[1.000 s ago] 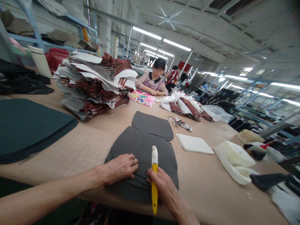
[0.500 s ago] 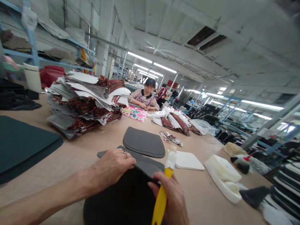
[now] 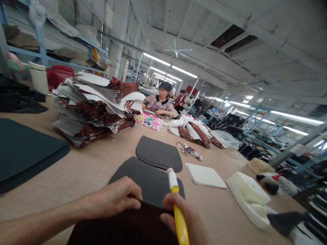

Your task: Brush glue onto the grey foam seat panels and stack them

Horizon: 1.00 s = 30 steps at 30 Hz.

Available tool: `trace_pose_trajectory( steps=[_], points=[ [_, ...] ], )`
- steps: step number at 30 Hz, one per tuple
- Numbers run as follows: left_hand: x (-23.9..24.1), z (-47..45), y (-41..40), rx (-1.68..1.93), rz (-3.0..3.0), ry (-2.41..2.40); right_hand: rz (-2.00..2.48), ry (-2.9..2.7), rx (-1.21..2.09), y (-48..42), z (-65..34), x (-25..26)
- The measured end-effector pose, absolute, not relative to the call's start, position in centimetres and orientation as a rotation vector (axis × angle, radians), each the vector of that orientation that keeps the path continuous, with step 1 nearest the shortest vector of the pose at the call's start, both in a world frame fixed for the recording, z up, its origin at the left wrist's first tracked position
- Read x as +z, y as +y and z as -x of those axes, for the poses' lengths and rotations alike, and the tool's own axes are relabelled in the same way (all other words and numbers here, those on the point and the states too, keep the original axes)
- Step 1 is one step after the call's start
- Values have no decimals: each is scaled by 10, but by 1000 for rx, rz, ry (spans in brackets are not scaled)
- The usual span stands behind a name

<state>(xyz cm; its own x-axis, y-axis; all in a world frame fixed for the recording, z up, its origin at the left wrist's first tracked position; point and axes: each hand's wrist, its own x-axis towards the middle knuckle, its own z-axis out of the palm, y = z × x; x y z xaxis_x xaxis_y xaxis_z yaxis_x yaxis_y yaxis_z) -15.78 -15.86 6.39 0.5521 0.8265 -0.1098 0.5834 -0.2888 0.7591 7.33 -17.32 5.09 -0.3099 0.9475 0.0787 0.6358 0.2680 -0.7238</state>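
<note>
My left hand [image 3: 119,199] is closed, thumb and fingers pinching the far edge of a dark, nearly black sheet [image 3: 122,224] close to my body. A paintbrush [image 3: 179,214] with a yellow handle and white-coated bristles is gripped in my right hand [image 3: 187,214], bristles pointing up and away. The thumb and fingertips of that hand also meet at the dark sheet's right edge; whether they press on it I cannot tell. Just beyond lies a grey rounded panel [image 3: 145,177], its near part hidden by the dark sheet. Farther back is a small stack of similar grey panels [image 3: 159,153].
White pads [image 3: 205,175] and a cut-open white plastic container [image 3: 247,199] are on the right. Dark green sheets [image 3: 28,149] lie left, below a tall pile of patterned pieces [image 3: 94,109]. A co-worker [image 3: 163,102] sits across the table, near a fabric scrap [image 3: 190,150].
Both hands have come slightly nearer with the dark sheet. The grey panel, bent up at its edge before, now lies flatter with more of it showing. The brush tip has swung left.
</note>
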Motion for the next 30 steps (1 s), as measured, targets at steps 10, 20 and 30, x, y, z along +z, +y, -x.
trace_pose_trajectory(
  steps=[10, 20, 30],
  points=[
    [38, 161, -140, 323, -2093, 1277, 1465, -2027, 984, -141, -69, 11],
    [38, 163, -130, 304, -1973, 1177, 1463, -1971, 1051, -138, -65, 12],
    [30, 165, -129, 307, -2187, 1253, 1511, -2148, 795, -132, -57, 10]
  ],
)
